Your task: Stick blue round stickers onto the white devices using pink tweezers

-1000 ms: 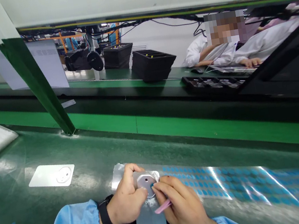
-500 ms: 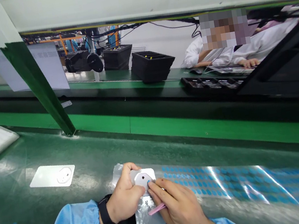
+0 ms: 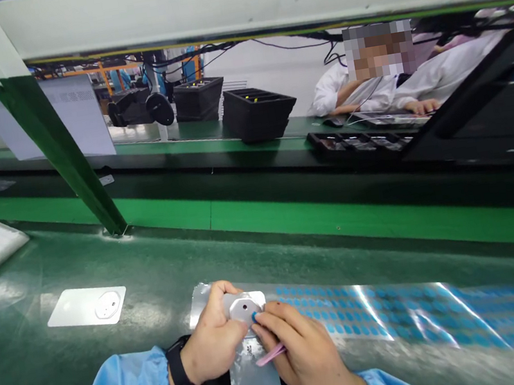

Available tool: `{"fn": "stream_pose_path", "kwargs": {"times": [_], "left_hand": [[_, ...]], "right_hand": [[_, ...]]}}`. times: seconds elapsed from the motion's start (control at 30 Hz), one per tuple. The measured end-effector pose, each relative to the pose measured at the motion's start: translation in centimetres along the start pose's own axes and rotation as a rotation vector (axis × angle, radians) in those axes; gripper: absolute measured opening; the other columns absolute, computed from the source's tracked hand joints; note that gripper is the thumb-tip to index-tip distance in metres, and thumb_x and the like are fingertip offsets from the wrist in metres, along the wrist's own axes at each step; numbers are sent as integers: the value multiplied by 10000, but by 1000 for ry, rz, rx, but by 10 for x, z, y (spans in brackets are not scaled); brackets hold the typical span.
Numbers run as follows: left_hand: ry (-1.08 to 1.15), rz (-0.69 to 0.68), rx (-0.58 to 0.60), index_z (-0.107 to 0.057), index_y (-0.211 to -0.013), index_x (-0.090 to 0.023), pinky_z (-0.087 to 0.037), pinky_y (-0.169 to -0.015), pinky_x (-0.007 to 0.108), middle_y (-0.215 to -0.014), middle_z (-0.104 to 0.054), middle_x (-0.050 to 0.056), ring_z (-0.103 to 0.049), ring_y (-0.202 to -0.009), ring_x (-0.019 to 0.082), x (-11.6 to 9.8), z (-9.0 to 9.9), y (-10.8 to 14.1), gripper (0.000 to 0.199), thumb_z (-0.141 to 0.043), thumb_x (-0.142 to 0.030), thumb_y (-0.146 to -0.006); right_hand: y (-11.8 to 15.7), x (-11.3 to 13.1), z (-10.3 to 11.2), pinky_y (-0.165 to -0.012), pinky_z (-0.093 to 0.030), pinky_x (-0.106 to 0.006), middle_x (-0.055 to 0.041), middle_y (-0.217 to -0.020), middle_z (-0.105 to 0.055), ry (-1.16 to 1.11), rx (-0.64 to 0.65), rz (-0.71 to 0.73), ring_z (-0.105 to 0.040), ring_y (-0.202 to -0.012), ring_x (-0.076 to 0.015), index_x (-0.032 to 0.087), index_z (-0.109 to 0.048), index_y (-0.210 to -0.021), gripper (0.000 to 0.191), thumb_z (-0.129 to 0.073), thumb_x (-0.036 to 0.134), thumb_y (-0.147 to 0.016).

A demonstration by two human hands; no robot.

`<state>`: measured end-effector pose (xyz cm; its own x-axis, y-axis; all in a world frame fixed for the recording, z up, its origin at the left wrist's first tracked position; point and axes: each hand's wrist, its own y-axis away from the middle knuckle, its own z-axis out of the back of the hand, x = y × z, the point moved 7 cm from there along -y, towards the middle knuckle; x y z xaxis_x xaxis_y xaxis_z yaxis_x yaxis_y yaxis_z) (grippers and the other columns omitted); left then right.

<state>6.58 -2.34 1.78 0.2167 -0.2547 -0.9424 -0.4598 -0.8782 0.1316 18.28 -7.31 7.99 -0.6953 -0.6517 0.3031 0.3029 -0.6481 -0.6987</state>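
Blue dot right up against the metal!

Close work on the green table (image 3: 106,288), and all the action sits at the fingertips. The left hand (image 3: 211,336) is clenched around a small silver metal piece (image 3: 245,309), thumb and fingers gripping its edges, and it holds the piece over a shiny film (image 3: 380,322) printed with rows of blue dots. The right hand (image 3: 302,354) is closed on a pair of pink tweezers (image 3: 270,355), and the tip is right at the round centre of the piece, with a tiny blue dot (image 3: 256,316) sitting there. Its exact seat is too small to call from here, and the fingers crowd the view. A black watch (image 3: 178,369) shows on the left wrist, with pale blue sleeves on both arms. Off to the left, a white plate (image 3: 87,307) with a round part lies on the table. Across the line, a co-worker in a white coat (image 3: 381,85) works beside black trays (image 3: 254,113).
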Motion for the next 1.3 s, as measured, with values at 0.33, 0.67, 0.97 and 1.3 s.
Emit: {"fn": "stream_pose_path", "kwargs": {"times": [0.33, 0.67, 0.97, 1.3], "left_hand": [[-257, -35, -32, -419, -1057, -225, -393, -796, 322, -972, -518, 5, -481, -839, 160, -6, 3, 6, 398, -503, -109, -685], [-64, 20, -3, -386, -1014, -225, -360, -682, 282, -849, -488, -31, -433, -722, 124, -2, -2, 2, 401, -515, -171, -638], [183, 43, -56, -401, -970, -224, -364, -662, 250, -838, -562, -42, -486, -722, 107, -2, 1, -2, 437, -566, -151, -572], [349, 164, -99, -417, -903, -223, -374, -585, 218, -781, -590, -68, -525, -644, 91, -1, 3, -5, 479, -614, -116, -480]], "right_hand": [[-5, -4, -7, -611, -538, -257, -51, -855, -637, -127, 75, -132, -651, -719, -171, 207, -556, -1007, 149, -449, 103, -1004], [0, 0, -10, -530, -457, -254, -31, -772, -581, 8, 88, -41, -581, -594, -157, 213, -482, -921, 191, -367, 105, -1028], [-3, 2, -3, -565, -498, -256, -34, -787, -600, -61, 97, -7, -607, -637, -162, 214, -495, -930, 181, -386, 107, -1028], [0, -24, 25, -648, -547, -236, -44, -855, -691, -195, -136, -289, -692, -749, -165, 231, -559, -940, 120, -494, 137, -975]]}}
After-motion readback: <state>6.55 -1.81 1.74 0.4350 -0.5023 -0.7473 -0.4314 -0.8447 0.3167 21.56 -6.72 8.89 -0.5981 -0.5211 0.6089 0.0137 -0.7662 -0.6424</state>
